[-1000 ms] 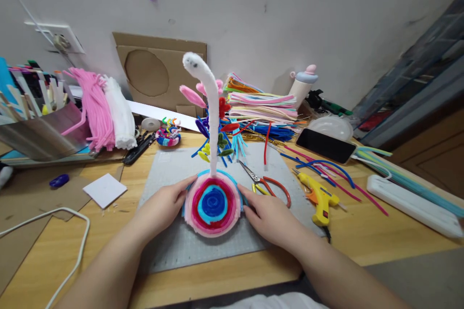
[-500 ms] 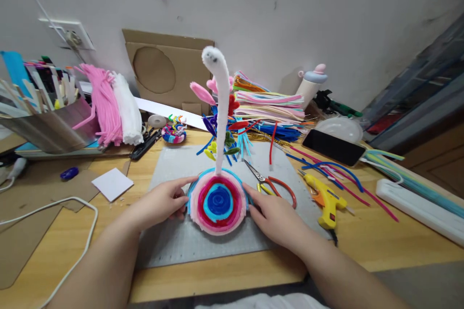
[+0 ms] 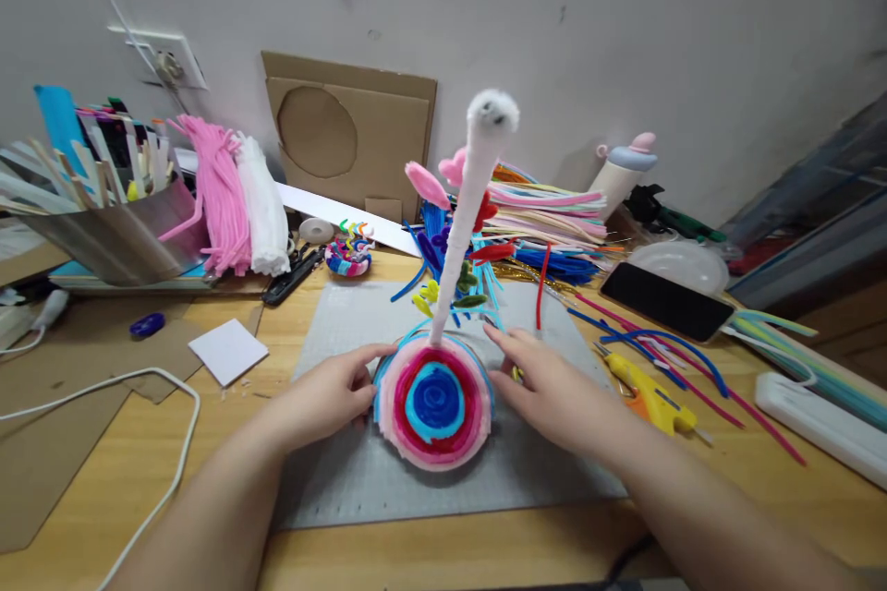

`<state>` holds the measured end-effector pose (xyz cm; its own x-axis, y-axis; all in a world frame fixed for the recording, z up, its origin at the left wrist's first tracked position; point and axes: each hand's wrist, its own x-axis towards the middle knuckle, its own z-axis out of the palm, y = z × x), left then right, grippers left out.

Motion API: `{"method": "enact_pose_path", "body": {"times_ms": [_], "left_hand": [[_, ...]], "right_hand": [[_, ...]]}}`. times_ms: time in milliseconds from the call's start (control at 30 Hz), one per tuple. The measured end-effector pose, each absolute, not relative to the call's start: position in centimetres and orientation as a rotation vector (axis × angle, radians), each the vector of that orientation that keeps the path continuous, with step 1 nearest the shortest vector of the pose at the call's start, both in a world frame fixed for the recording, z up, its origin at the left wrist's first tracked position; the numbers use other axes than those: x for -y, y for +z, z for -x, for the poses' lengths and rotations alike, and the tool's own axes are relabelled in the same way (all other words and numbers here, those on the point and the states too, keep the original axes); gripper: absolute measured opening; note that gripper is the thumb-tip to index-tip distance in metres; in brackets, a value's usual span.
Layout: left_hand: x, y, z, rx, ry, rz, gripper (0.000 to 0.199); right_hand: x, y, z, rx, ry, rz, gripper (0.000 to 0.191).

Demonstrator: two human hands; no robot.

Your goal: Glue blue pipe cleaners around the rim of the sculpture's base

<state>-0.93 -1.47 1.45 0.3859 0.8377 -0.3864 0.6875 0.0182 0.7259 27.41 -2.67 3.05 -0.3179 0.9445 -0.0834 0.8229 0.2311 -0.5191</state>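
Coiled disc (image 3: pixel 434 402) with white stalk (image 3: pixel 457 249) sits between the hands, over grey mat (image 3: pixel 540 480). Left hand (image 3: pixel 339 392) meets left rim; fingers partly hidden, grip cannot be told. Right hand (image 3: pixel 544 379): thumb and forefinger wide apart beside right rim, mostly covering a yellow object (image 3: pixel 516 374). Glue gun (image 3: pixel 651 397) marking illegible.

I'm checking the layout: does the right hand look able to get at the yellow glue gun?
Probably yes: the glue gun lies near the right hand, with nothing visible standing between them.
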Motion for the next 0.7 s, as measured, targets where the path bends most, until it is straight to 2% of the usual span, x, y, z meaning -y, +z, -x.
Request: {"method": "enact_pose_path", "body": {"times_ms": [100, 267, 333, 533, 700], "left_hand": [[1.6, 1.5, 0.8, -1.372, 0.205, -1.736, 0.058], [1.9, 1.4, 0.6, -1.415, 0.207, -1.767, 0.058], [1.9, 1.2, 0.6, -1.440, 0.213, -1.778, 0.058], [2.0, 1.0, 0.4, -1.518, 0.242, -1.793, 0.054], [1.8, 0.9, 0.2, -1.541, 0.257, -1.807, 0.051]], "right_hand": [[0.3, 3.4, -27.1, 2.307, 0.609, 1.671, 0.053], [-1.4, 3.5, -26.6, 2.365, 0.016, 1.866, 0.059], [-1.1, 3.5, -26.4, 2.420, -0.109, 1.915, 0.058], [0.6, 4.1, -26.6, 2.482, -0.151, 2.022, 0.047], [1.5, 5.9, -31.5, 2.322, 0.124, 2.043, 0.042]]}}
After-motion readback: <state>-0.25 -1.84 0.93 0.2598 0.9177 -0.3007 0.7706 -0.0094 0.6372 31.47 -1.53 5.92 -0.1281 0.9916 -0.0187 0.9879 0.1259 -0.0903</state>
